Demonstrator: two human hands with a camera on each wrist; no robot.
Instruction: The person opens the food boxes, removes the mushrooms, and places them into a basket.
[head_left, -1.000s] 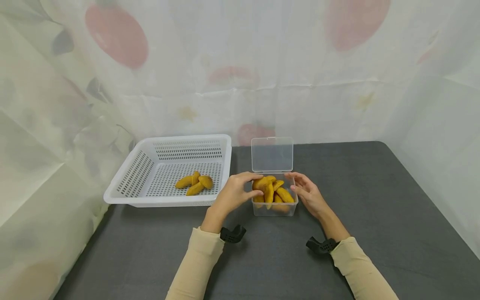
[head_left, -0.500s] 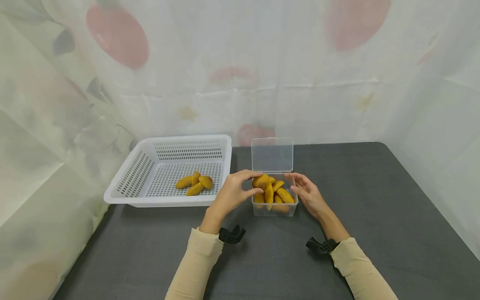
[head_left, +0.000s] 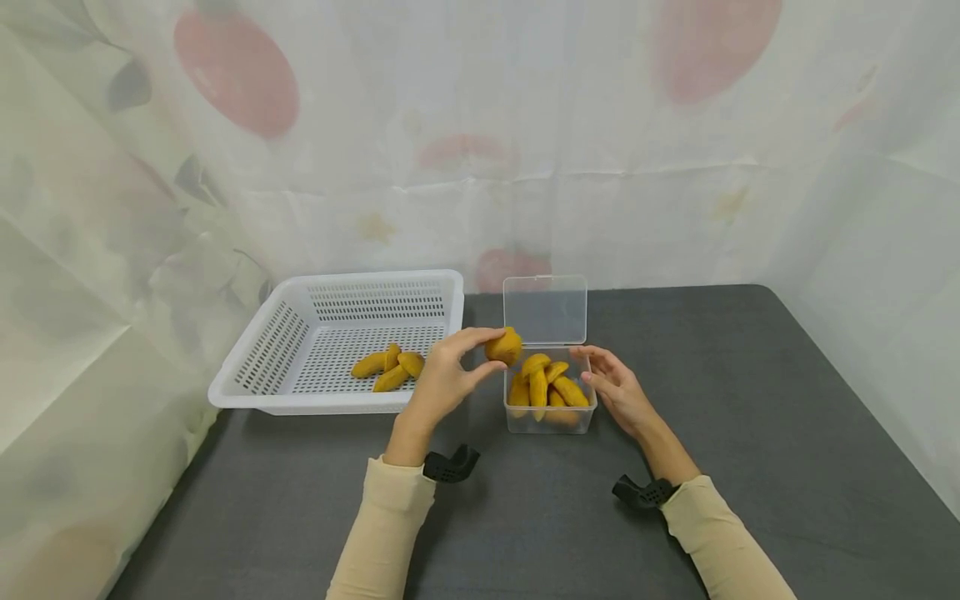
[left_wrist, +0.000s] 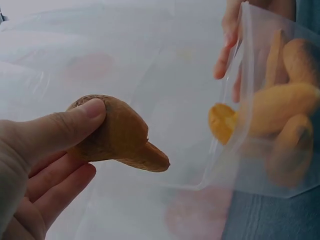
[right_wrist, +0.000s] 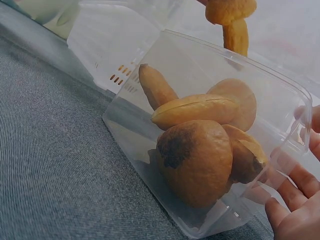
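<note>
My left hand (head_left: 442, 383) pinches a yellow-brown mushroom (head_left: 504, 347) between thumb and fingers, just above and left of the clear plastic box (head_left: 542, 422). In the left wrist view, this mushroom (left_wrist: 117, 131) shows its rounded cap and stubby stem. Several similar mushrooms (head_left: 537, 385) fill the box, whose hinged lid (head_left: 545, 310) stands raised at the back. With curved fingers at its rim and side wall, my right hand (head_left: 618, 392) holds the box's right side. The right wrist view shows mushrooms (right_wrist: 195, 160) through the clear wall, one with a dark patch.
A white perforated basket (head_left: 300, 403) stands left of the box, with a few mushrooms (head_left: 390, 367) inside. Both rest on a dark grey table (head_left: 705, 367). A pale printed sheet (head_left: 637, 225) hangs behind and along the sides.
My left hand has lifted one mushroom out of the box and moved up and left with it. My right hand stays at the box.
</note>
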